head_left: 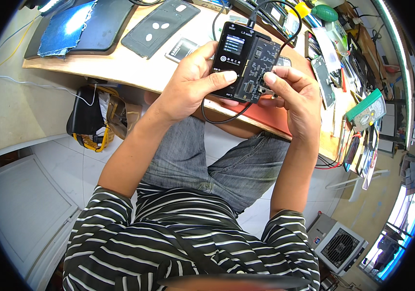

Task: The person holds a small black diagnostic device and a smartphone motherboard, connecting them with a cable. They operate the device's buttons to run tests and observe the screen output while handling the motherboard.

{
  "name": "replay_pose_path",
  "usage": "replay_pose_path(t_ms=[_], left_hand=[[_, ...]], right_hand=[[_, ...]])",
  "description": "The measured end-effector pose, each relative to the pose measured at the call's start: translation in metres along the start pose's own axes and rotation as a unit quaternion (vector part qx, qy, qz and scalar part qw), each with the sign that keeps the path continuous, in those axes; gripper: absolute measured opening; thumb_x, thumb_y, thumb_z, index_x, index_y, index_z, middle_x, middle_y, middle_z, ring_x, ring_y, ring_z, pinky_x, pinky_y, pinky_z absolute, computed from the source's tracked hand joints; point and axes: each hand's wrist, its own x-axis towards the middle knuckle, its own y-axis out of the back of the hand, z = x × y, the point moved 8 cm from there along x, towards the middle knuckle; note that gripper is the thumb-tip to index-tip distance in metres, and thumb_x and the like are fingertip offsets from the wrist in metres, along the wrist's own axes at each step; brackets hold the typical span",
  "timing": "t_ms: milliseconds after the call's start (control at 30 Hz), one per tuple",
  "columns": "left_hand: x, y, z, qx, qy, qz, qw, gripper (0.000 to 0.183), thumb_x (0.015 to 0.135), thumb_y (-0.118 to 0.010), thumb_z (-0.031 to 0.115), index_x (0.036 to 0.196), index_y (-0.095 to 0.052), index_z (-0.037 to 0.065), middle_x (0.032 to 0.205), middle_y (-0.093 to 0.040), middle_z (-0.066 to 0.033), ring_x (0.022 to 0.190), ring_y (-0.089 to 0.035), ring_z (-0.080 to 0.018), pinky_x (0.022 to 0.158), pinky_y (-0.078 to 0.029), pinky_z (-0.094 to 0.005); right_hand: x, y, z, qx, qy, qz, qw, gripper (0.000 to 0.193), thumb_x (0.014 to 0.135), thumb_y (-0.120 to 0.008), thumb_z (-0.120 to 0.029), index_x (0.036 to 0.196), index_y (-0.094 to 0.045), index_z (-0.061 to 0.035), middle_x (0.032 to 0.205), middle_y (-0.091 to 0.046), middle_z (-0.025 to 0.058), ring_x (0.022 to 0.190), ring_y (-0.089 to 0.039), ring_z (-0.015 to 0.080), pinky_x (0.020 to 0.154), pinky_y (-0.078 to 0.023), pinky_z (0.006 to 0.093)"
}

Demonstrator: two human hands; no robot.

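Above the table's front edge, my left hand [190, 82] is wrapped round a black handheld tester [226, 60] with a small lit screen, its thumb near the lower part of the face. A dark circuit board [255, 70] joins the tester's right side. My right hand [298, 99] is closed at the board's right edge, thumb on top and fingers partly hidden below. Something small and metallic shows by those fingers, too small to name. From the tester's top a black cable [298, 22] loops away, and another stretch hangs beneath it.
Left on the wooden table [96, 69] lie a blue cloth [66, 31] on a dark panel and a phone back cover [159, 26]. Tools, phone parts and a green-edged analog meter [367, 110] crowd the right side. A yellow basket [93, 138] stands below left; an air cooler [341, 247] is at lower right.
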Motion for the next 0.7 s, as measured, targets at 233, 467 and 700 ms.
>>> replay_pose_path(t_ms=[233, 467, 700], left_hand=[[0.001, -0.002, -0.001, 0.007, -0.016, -0.01, 1.0, 0.042, 0.094, -0.054, 0.006, 0.131, -0.038, -0.005, 0.115, -0.058, -0.0118, 0.105, -0.057, -0.0149, 0.094, -0.046, -0.0296], [0.0, -0.001, 0.0, 0.073, 0.007, -0.008, 0.997, 0.043, 0.094, -0.055, 0.011, 0.129, -0.033, -0.001, 0.102, -0.06, -0.0083, 0.082, -0.061, -0.0085, 0.064, -0.054, -0.0221], [-0.001, 0.0, -0.001, 0.107, 0.003, -0.014, 0.994, 0.045, 0.093, -0.057, 0.014, 0.129, -0.031, 0.002, 0.095, -0.06, -0.0054, 0.074, -0.059, -0.0053, 0.055, -0.051, -0.0179]], right_hand=[[0.004, -0.008, 0.002, -0.003, -0.009, -0.033, 0.999, 0.017, 0.082, -0.074, -0.014, 0.089, -0.069, 0.0007, 0.076, -0.069, 0.0053, 0.065, -0.064, 0.0081, 0.059, -0.053, 0.0211], [0.006, -0.014, -0.002, 0.019, 0.015, -0.042, 0.999, 0.015, 0.082, -0.074, -0.011, 0.089, -0.068, 0.0016, 0.077, -0.07, 0.0066, 0.065, -0.064, 0.0089, 0.06, -0.054, 0.0226], [0.006, -0.017, -0.006, 0.022, 0.031, -0.072, 0.997, 0.013, 0.081, -0.073, -0.008, 0.089, -0.067, 0.0009, 0.079, -0.07, 0.0075, 0.065, -0.064, 0.0088, 0.062, -0.053, 0.022]])
